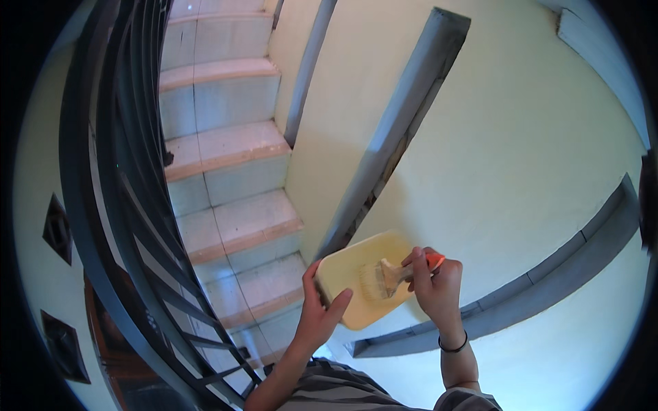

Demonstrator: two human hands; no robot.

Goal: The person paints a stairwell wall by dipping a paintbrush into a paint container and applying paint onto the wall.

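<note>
A pale yellow plastic tub (343,277) with rounded corners is gripped at its left side by my left hand (322,312), the thumb over the rim and the fingers around the outer wall. My right hand (437,282) is closed round the handle of a paintbrush (388,278), whose orange end sticks out past the fingers. The brush's pale, wide bristles are inside the tub, over its bottom; whether they touch it I cannot tell. What the tub holds is hard to make out against its yellow colour.
Tiled stairs (233,219) with pinkish edges climb away on the left, beside a black metal railing (130,171). On the right stands a cream wall (493,151) with a grey slanted recess (404,123) and a curved grey ledge (548,281).
</note>
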